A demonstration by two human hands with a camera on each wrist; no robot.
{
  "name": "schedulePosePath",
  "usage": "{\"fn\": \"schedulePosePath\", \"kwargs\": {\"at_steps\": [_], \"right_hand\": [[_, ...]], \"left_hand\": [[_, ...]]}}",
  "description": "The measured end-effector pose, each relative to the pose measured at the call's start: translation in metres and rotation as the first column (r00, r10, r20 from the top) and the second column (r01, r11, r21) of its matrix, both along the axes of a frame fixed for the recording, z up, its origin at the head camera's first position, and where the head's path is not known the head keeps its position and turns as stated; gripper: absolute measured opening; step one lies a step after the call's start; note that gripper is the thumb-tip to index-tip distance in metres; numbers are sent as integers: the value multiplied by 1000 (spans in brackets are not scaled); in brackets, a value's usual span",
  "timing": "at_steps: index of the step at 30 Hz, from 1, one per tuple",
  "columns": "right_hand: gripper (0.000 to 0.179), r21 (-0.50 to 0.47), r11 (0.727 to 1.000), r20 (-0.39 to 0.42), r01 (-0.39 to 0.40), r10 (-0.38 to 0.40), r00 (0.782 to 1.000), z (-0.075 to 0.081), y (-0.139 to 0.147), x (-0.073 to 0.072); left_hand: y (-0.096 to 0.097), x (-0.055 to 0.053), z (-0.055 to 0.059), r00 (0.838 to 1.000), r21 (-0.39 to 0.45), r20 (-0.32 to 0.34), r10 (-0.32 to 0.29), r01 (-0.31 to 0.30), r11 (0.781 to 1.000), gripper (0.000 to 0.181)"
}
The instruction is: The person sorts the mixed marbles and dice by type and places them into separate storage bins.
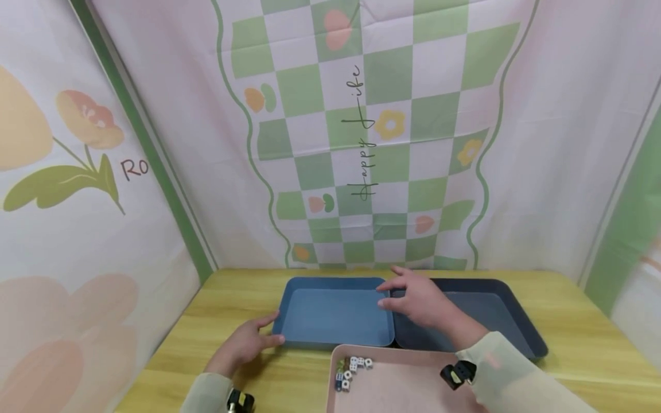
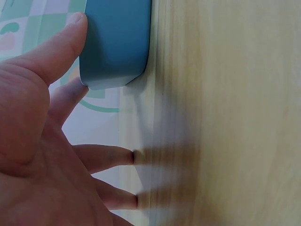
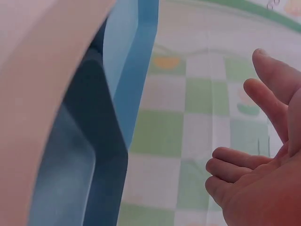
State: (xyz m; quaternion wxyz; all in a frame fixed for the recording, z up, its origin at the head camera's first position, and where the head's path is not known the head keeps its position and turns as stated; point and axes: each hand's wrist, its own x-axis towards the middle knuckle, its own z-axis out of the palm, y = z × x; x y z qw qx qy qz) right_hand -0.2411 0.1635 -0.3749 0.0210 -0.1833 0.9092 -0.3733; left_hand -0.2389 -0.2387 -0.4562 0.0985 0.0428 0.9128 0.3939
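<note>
A blue tray (image 1: 335, 315) lies on the table, its right side against a dark navy tray (image 1: 485, 310). My left hand (image 1: 247, 344) is at the blue tray's left end. In the left wrist view, the thumb (image 2: 70, 40) and index finger touch the tray's outer edge, and the other fingers spread straight toward the tabletop. Over the seam between the two trays hovers my right hand (image 1: 420, 298), fingers extended and holding nothing. The right wrist view shows that hand (image 3: 263, 188) apart from the trays.
Nearer to me is a pink tray (image 1: 403, 378), with several small white and greenish dice or beads (image 1: 353, 364) clustered in its far left corner. The wooden table (image 1: 181, 355) surrounds the trays. A checkered curtain (image 1: 372, 143) hangs behind.
</note>
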Motion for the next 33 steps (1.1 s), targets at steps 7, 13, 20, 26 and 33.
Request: {"fn": "schedulePosePath", "kwargs": {"at_steps": [7,13,20,26,33], "right_hand": [[18,-42,997,89,-67,71,994,-5,-28,14],[11,-71,988,102,-134,141,985,-13,-41,23],[12,-66,980,102,-186,192,976,-20,-52,31],[12,-51,972,98,-230,234,967,-29,-60,36],[14,-51,948,84,-314,318,944,-40,-71,41]], "left_hand": [[0,0,1,1000,3,22,-5,5,1000,74],[0,-2,2,1000,-4,11,-12,12,1000,74],[0,0,1,1000,7,5,-10,10,1000,72],[0,-1,-1,1000,-3,-4,5,-5,1000,72],[0,-2,-2,1000,-9,-9,8,-8,1000,72]]}}
